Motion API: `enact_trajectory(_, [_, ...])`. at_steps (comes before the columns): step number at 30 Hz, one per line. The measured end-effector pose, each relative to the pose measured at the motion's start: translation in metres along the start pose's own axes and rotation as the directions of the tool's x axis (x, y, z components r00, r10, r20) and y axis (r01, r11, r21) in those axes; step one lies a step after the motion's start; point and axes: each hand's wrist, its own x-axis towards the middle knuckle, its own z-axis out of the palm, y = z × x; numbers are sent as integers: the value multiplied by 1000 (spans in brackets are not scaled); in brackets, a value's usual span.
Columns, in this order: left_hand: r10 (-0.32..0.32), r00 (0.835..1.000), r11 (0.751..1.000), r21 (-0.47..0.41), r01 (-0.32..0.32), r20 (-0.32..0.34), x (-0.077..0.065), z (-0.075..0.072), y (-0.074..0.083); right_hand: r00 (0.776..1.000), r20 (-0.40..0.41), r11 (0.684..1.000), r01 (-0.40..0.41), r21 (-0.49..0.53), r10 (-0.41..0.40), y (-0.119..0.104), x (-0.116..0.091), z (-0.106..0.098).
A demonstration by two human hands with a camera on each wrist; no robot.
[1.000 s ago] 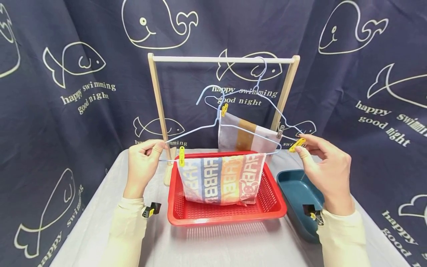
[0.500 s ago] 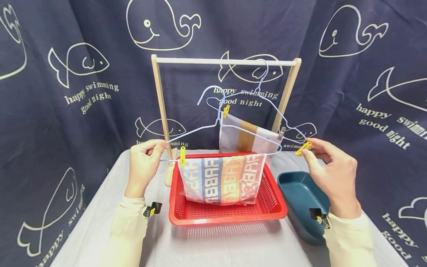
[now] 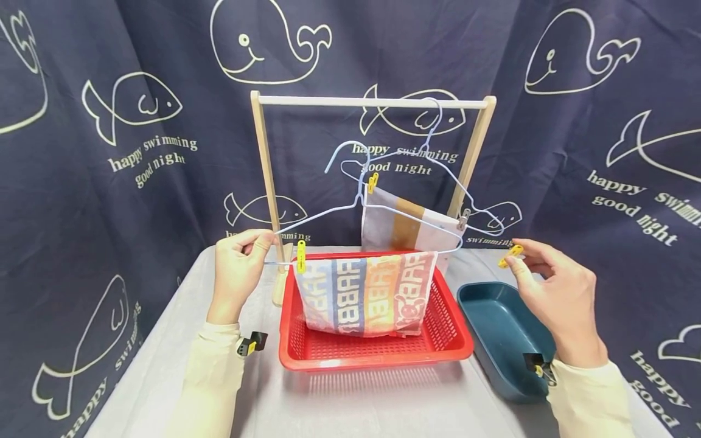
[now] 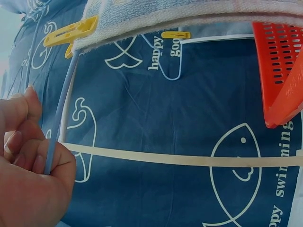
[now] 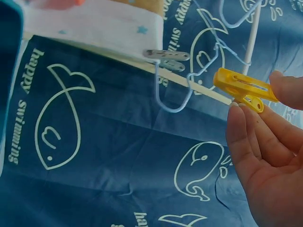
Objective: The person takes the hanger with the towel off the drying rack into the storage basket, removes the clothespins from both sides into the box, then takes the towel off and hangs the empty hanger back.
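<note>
My left hand [image 3: 239,271] grips the left end of a blue wire hanger [image 3: 328,210], whose lower bar passes through the curled fingers in the left wrist view. Over that bar hangs a striped towel [image 3: 366,298] with lettering. A yellow clothespin [image 3: 301,257] fastens the towel's left corner; no clip shows on its right corner. Off to the right, my right hand [image 3: 558,292] pinches a second yellow clothespin [image 5: 244,87] between thumb and fingers, apart from hanger and towel.
A red basket [image 3: 378,364] stands below the towel, with a teal tray [image 3: 506,340] to its right. Behind is a wooden rack [image 3: 372,102] bearing another blue hanger [image 3: 432,152]. A white-and-tan cloth [image 3: 408,222] hangs there, held by a yellow clothespin [image 3: 373,182] and a metal clip [image 3: 463,219].
My right hand has moved to the right and slightly down with its clothespin, away from the hangers. The left hand, its hanger and the towel stay nearly in place.
</note>
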Motion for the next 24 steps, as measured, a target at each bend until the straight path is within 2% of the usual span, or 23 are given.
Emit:
enact_trajectory(7, [4, 1000, 1000, 6, -4, -6, -2, 1, 8, 999, 27, 999, -24, -41, 25, 15, -9, 1])
enact_trajectory(14, [-1, 1000, 999, 32, 1, -1, 0, 1, 0, 999, 42, 997, -28, -73, 31, 25, -17, 2])
enact_trajectory(20, [12, 1000, 999, 34, -12, -6, -1, 2, 5, 997, 66, 996, -41, -83, 47, 35, -23, 4])
enact_trajectory(24, [11, 1000, 999, 31, -10, -3, 0, 2, 2, 993, 96, 993, -62, -96, 71, 41, -27, 5])
